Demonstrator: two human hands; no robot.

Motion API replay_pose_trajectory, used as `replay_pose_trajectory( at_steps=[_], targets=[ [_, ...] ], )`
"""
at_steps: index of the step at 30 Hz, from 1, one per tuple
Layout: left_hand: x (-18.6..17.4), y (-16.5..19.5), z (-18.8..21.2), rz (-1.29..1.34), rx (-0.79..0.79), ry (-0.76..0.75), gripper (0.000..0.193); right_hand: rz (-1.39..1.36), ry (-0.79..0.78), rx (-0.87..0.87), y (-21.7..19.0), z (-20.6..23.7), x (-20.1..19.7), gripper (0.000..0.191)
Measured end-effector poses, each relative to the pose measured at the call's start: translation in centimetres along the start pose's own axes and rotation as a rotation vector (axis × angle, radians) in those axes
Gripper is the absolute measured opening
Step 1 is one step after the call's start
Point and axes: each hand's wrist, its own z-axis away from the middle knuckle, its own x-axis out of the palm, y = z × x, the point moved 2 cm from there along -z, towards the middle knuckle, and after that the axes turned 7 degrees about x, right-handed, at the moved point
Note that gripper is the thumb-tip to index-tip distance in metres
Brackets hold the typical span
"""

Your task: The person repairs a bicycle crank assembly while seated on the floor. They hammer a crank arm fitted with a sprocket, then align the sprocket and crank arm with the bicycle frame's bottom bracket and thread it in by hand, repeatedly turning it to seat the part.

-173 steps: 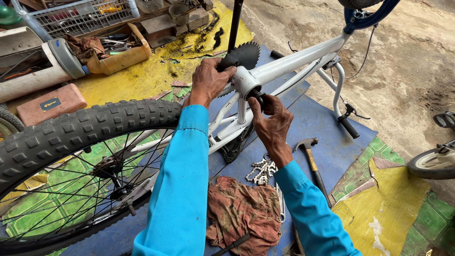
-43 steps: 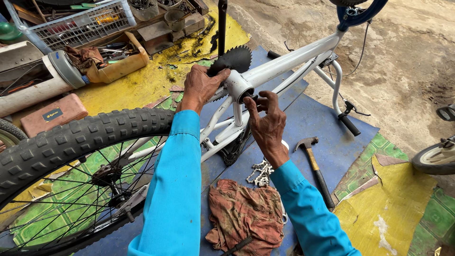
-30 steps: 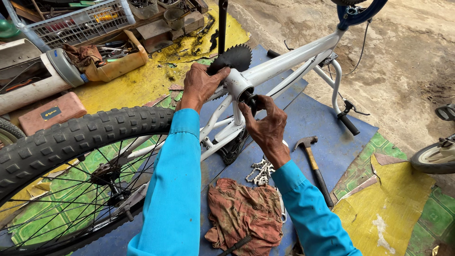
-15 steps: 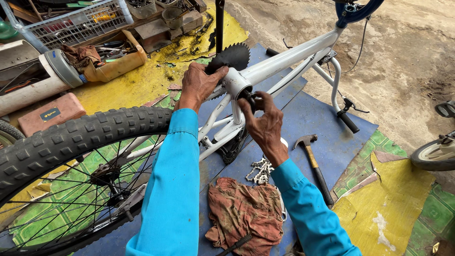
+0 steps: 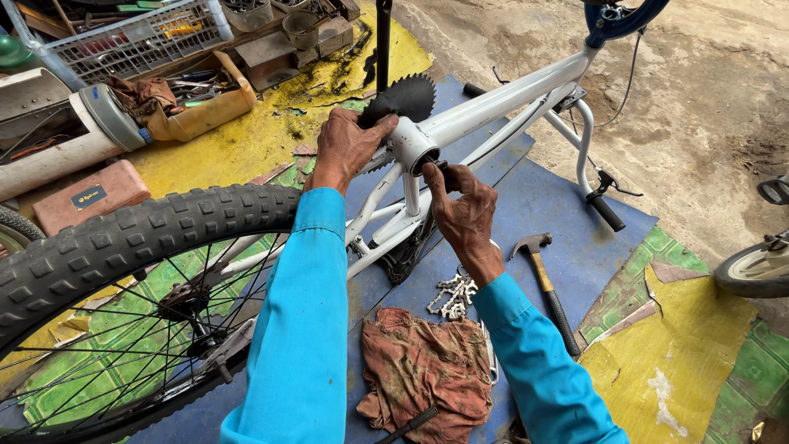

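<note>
**Inverted bicycle: both hands at the bottom bracket shell**

A white bicycle frame point(image 5: 501, 103) is seen lying upside down on a blue mat point(image 5: 534, 205) spread over the ground, with its knobby rear tyre point(image 5: 123, 238) nearest the camera and the handlebar grip point(image 5: 608, 212) at the far end. The long axis of the frame tube runs from the shell up and to the right, away from the wearer.

The bottom bracket shell point(image 5: 408, 144) is located at the centre of the view, between the two hands. Its open end faces right, toward the right hand, which is therefore the nearer to the opening.

The left hand point(image 5: 349, 148) is closed over the far side of the shell, beside the black toothed chainring point(image 5: 403, 99). The right hand point(image 5: 467, 215) is held with fingertips pinched together at the mouth of the shell, on a small dark part point(image 5: 441, 167); what exactly is pinched cannot be told.

A hammer point(image 5: 546, 288), a loose chain point(image 5: 452, 294) and a soiled rag point(image 5: 423, 374) are noted on the mat just below the right forearm.
</note>
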Motion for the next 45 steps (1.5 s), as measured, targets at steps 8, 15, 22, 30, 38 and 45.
replay_pose_trajectory(
  at_steps=[8, 15, 22, 30, 38, 45],
  targets=[
    [0.2, -0.1, -0.2, -0.001, -0.005, 0.025, 0.074, -0.039, -0.003, -0.104, -0.8, 0.6, -0.5, 0.06],
    [0.3, -0.4, -0.2, -0.002, -0.029, -0.005, 0.073, 0.001, 0.043, -0.211, -1.8, 0.7, -0.7, 0.043],
    [0.0, 0.2, 0.2, 0.029, 0.009, -0.021, 0.06, 0.03, 0.018, -0.197, -0.9, 0.4, -0.7, 0.041],
    [0.0, 0.0, 0.0, 0.002, 0.043, 0.063, 0.067, 0.139, -0.126, 0.035, -0.5, -0.6, -0.4, 0.049],
    [0.0, 0.0, -0.1, 0.0, 0.009, 0.006, 0.07, -0.061, -0.068, -0.115, -1.7, 0.5, -0.8, 0.061],
    [0.1, 0.1, -0.1, 0.0, 0.006, -0.003, 0.064, -0.037, 0.019, -0.156, -1.0, 1.0, -0.1, 0.049]
  ],
)
